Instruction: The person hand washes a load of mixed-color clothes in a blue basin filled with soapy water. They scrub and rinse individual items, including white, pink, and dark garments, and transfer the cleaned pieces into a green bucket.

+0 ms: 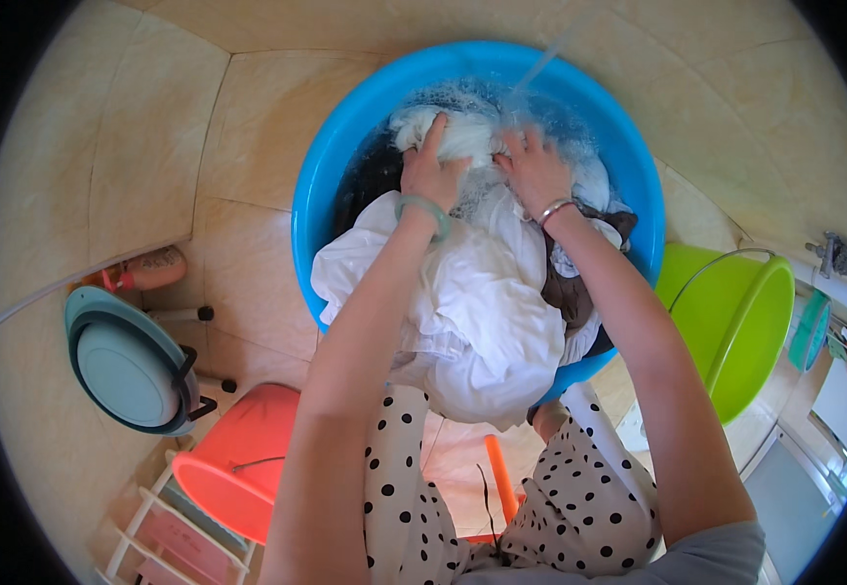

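Observation:
A large blue basin holds water, suds and several pieces of laundry. In its far part my left hand, a pale green bangle at its wrist, grips a bunched wet white cloth; some of its fingers are sunk in the folds. Close by on the right, my right hand, with a silver bracelet, has its fingers apart and slightly blurred at the tips, touching wet cloth. A thin stream of water falls near those fingertips. A big white garment hangs over the basin's near rim, beside a dark brown cloth.
A lime green bucket stands right of the basin, near a metal tap. On the left are stacked grey-green basins, a red bucket and a white rack. An orange bar shows between my legs. Beige tiles surround everything.

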Tool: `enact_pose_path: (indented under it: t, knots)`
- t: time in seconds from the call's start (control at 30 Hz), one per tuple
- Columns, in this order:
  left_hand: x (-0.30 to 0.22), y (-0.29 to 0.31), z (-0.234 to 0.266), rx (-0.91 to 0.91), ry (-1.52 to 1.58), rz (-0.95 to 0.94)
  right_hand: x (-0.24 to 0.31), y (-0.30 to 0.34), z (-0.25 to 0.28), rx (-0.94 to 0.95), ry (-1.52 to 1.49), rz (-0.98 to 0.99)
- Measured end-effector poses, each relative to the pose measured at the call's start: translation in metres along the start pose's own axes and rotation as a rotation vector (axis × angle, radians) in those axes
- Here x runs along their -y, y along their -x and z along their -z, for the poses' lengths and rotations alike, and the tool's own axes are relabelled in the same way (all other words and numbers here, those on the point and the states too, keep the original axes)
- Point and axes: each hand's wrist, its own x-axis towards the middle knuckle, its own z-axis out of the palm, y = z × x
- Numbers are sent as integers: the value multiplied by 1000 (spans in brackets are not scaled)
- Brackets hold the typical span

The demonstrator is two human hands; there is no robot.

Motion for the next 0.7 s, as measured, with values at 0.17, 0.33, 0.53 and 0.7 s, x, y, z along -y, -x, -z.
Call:
enact_pose_path:
  t: [0.17,0.33,0.53,0.7]
  knots:
    - [-8,-38,-5,105,303,326,-31,-36,-34,208,-9,-260]
    - [-17,-9,-13,215,1243,352,26,0,36,-264,-695,-10]
    - [-6,1,-6,515,1714,243,86,75,129,-258,-572,536]
    - [-46,8,20,1211,1892,497,111,79,121,-422,-461,583]
